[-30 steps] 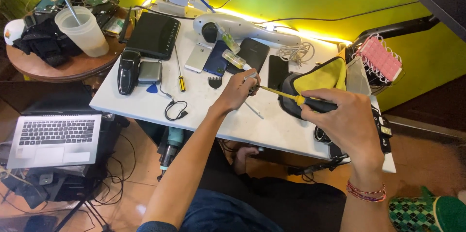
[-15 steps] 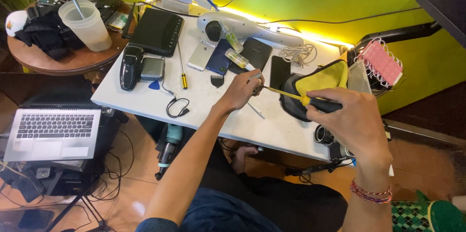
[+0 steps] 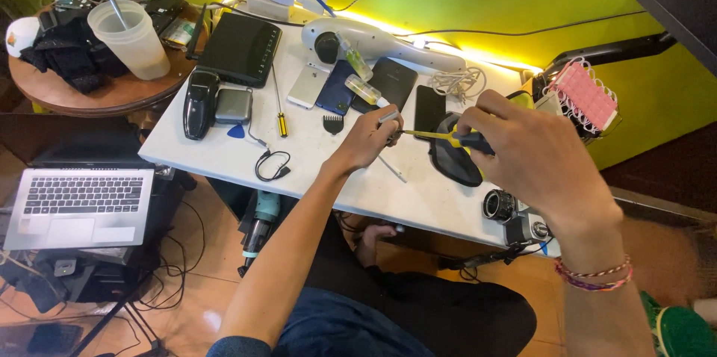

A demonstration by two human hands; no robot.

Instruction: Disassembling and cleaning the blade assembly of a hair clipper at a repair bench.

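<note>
From the head view, your right hand (image 3: pixel 541 159) is closed around the black grip of a yellow-and-black screwdriver (image 3: pixel 448 138), held level above the white rectangular desk (image 3: pixel 351 178). Its thin metal shaft runs leftward to your left hand (image 3: pixel 367 137), whose fingers pinch the tip end — whether a small part sits between those fingers, you cannot tell. Both hands hover over the desk's right half, just above a black oval cover (image 3: pixel 452 159) lying on the desk surface.

Behind your left hand lie a dark blue phone (image 3: pixel 334 88), a black phone (image 3: pixel 392 81) and a white phone (image 3: pixel 308 86), with two small clear bottles (image 3: pixel 362 89) across them. A second, smaller yellow-handled screwdriver (image 3: pixel 281 114) rests further left, beside a grey square box (image 3: pixel 233 105) and a black hair clipper (image 3: pixel 199 103). A black flat router (image 3: pixel 240 47) sits at the desk's back left, a white hair dryer (image 3: pixel 381 42) at the back centre.

Off the desk, a clear plastic cup with a straw (image 3: pixel 133 39) stands on a round wooden side table (image 3: pixel 112 95) — and an open silver laptop (image 3: pixel 78 204) lies low at the left.
</note>
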